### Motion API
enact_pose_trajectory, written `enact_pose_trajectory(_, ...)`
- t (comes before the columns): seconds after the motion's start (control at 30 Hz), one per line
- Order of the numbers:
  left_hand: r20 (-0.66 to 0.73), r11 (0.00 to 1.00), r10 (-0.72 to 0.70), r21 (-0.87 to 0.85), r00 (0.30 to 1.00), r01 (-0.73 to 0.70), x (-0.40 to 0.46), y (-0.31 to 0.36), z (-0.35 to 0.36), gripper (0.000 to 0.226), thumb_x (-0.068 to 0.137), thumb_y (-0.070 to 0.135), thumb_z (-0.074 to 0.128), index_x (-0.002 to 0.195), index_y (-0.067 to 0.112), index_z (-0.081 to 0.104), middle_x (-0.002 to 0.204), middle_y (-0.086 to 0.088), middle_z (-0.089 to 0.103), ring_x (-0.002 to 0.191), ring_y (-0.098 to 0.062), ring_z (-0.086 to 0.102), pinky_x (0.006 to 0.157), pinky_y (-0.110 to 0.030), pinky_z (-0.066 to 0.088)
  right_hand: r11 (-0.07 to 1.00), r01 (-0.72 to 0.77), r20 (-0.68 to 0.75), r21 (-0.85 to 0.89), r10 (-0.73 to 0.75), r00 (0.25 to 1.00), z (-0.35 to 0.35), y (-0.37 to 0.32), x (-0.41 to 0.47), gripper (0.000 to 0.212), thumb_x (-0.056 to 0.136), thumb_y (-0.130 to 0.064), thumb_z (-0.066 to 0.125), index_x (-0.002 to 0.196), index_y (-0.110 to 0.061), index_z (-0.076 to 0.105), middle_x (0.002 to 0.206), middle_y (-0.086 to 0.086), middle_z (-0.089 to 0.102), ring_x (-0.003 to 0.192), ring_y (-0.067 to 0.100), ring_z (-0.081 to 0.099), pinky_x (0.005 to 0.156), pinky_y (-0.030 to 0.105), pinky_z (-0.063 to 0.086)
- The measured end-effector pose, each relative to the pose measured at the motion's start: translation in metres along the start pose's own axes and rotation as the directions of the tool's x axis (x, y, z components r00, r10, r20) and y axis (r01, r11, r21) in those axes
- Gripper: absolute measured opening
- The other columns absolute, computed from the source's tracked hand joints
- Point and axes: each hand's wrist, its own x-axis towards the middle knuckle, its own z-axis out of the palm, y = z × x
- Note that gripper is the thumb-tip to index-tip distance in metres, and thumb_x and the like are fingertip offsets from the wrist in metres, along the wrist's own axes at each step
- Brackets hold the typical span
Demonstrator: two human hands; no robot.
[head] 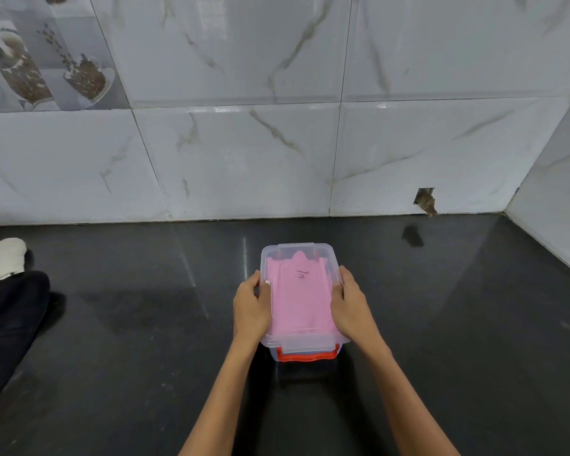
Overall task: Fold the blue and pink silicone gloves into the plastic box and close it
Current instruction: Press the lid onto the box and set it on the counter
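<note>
A clear plastic box (299, 297) sits on the dark desk (441, 324), long axis pointing away. Left hand (251, 307) and right hand (351, 304) grip the lid's (298, 255) long sides; the pink glove (300, 301) lies inside.

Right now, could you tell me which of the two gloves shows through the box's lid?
The pink glove, lying flat directly under the clear lid; no blue glove shows from this view.

A clear rectangular plastic box (301, 352) with a red latch handle (306, 356) sat at lower centre of the frame. Its transparent lid (299, 255) lay on top. A pink silicone glove (298, 304) lay flat inside, visible through the lid, fingertips toward the frame's top.
</note>
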Motion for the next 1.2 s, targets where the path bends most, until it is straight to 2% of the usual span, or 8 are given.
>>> enact_pose_trajectory(0.2, -0.001, 0.999, -0.003, 0.050, 1.000, 0.003, 0.003, -0.003, 0.003, 0.028, 0.101, 0.021, 0.037, 0.107, 0.012, 0.063, 0.104, -0.015, 0.063, 0.096, -0.030, 0.063, 0.085, -0.049, 0.055, 0.979, -0.061, 0.081, -0.197, 0.078, 0.994, 0.000, 0.000, 0.003, 0.056, 0.101, -0.032, 0.027, 0.150, -0.017, 0.005, 0.153, 0.004, 0.028, 0.134, 0.026, 0.040, 0.106, 0.043, 0.037)
enact_pose_trajectory(0.37, -0.037, 0.981, 0.006, 0.194, 0.999, 0.002, 0.003, -0.005, 0.002, 0.027, 0.102, 0.025, 0.035, 0.105, 0.014, 0.059, 0.108, -0.010, 0.062, 0.094, -0.025, 0.061, 0.083, -0.043, 0.052, 0.916, -0.057, 0.049, -0.397, 0.083, 0.995, -0.002, -0.009, 0.000, 0.060, 0.100, -0.035, 0.028, 0.150, -0.019, 0.000, 0.138, 0.005, 0.047, 0.111, 0.025, 0.057, 0.091, 0.044, 0.045)
enact_pose_trajectory(0.47, -0.038, 0.959, -0.014, 0.282, 0.999, 0.024, 0.001, -0.003, 0.003, 0.033, 0.102, 0.029, 0.033, 0.129, 0.021, 0.051, 0.133, -0.009, 0.052, 0.113, -0.024, 0.054, 0.092, -0.040, 0.045, 0.890, -0.049, 0.033, -0.453, 0.072, 0.997, -0.003, -0.009, 0.001, 0.061, 0.100, -0.035, 0.029, 0.150, -0.019, 0.000, 0.121, 0.005, 0.057, 0.088, 0.018, 0.056, 0.082, 0.040, 0.046)
enact_pose_trajectory(0.53, -0.050, 0.927, 0.044, 0.375, 0.998, -0.022, 0.000, 0.000, 0.001, 0.048, 0.102, 0.030, 0.033, 0.149, 0.021, 0.026, 0.153, -0.004, 0.031, 0.136, -0.023, 0.036, 0.109, -0.043, 0.032, 0.869, -0.031, 0.037, -0.494, 0.057, 0.998, -0.004, -0.008, 0.005, 0.059, 0.100, -0.035, 0.030, 0.150, -0.018, 0.003, 0.117, 0.005, 0.059, 0.087, 0.018, 0.057, 0.082, 0.040, 0.048)
enact_pose_trajectory(0.67, 0.166, 0.616, 0.224, 0.739, 0.960, -0.271, -0.002, 0.009, 0.005, 0.063, 0.101, 0.041, 0.027, 0.153, 0.020, -0.001, 0.162, -0.001, -0.005, 0.149, -0.019, -0.005, 0.118, -0.048, 0.000, 0.869, 0.103, 0.169, -0.484, -0.023, 0.985, -0.008, -0.016, 0.023, 0.048, 0.099, -0.034, 0.033, 0.144, -0.023, 0.020, 0.120, 0.008, 0.060, 0.102, 0.026, 0.060, 0.094, 0.047, 0.047)
enact_pose_trajectory(0.8, 0.377, 0.389, 0.171, 0.823, 0.910, -0.414, -0.015, 0.019, 0.027, 0.066, 0.100, 0.048, 0.018, 0.154, 0.015, -0.001, 0.161, -0.008, -0.011, 0.148, -0.026, -0.015, 0.114, -0.053, -0.015, 0.724, 0.223, 0.271, -0.652, -0.053, 0.961, -0.005, -0.033, 0.049, 0.047, 0.098, -0.022, 0.032, 0.143, -0.032, 0.025, 0.130, 0.006, 0.059, 0.121, 0.030, 0.052, 0.113, 0.060, 0.009)
enact_pose_trajectory(0.97, 0.346, 0.445, 0.008, 0.839, 0.938, -0.314, -0.028, 0.026, 0.047, 0.070, 0.099, 0.050, 0.014, 0.152, 0.008, -0.004, 0.162, -0.010, -0.007, 0.149, -0.025, -0.012, 0.116, -0.047, -0.015, 0.679, 0.300, 0.306, -0.670, -0.116, 0.945, 0.013, -0.049, 0.059, 0.041, 0.097, -0.020, 0.040, 0.134, -0.038, 0.041, 0.130, -0.004, 0.058, 0.123, 0.023, 0.051, 0.112, 0.061, -0.002)
enact_pose_trajectory(1.2, 0.381, 0.501, 0.070, 0.786, 0.922, -0.363, -0.013, 0.020, 0.018, 0.052, 0.101, 0.039, 0.021, 0.152, 0.029, 0.017, 0.162, -0.004, 0.005, 0.149, -0.025, -0.002, 0.118, -0.048, -0.008, 0.706, 0.344, 0.276, -0.619, -0.214, 0.937, 0.018, -0.045, 0.061, 0.047, 0.092, -0.006, 0.040, 0.125, -0.037, 0.051, 0.131, -0.010, 0.055, 0.130, 0.016, 0.043, 0.110, 0.061, -0.010)
